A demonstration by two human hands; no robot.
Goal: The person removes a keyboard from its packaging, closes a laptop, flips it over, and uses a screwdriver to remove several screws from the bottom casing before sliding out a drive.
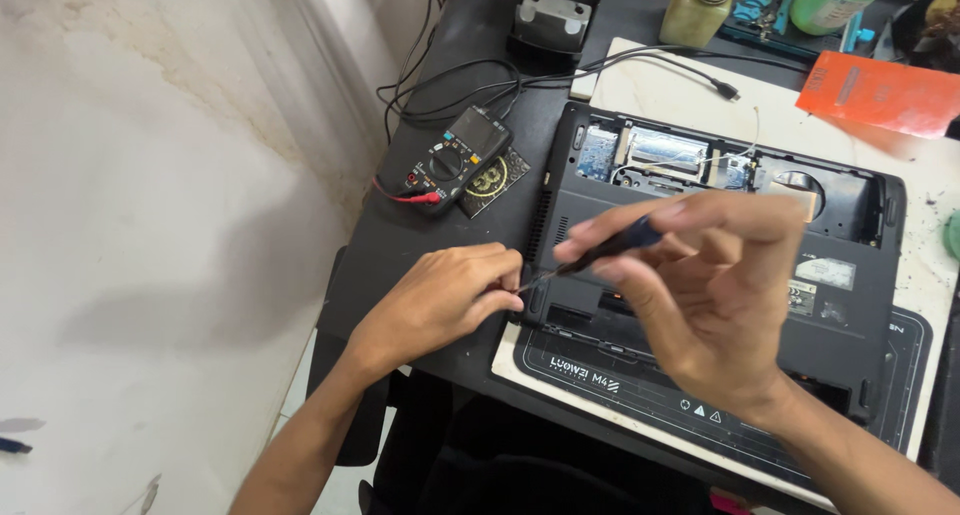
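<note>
At centre frame, the right hand (715, 295) pinches a slim, light screwdriver (600, 255) by its handle — left hand (440, 300) fingers closed at the tip — over an opened, fragile laptop (840, 275).

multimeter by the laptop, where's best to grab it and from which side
Probably grip the multimeter across its long bare edges near the screen end, coming from above. It lies flat, face up; its red lead leaves the near end, and cables lie just past the far end.
</note>
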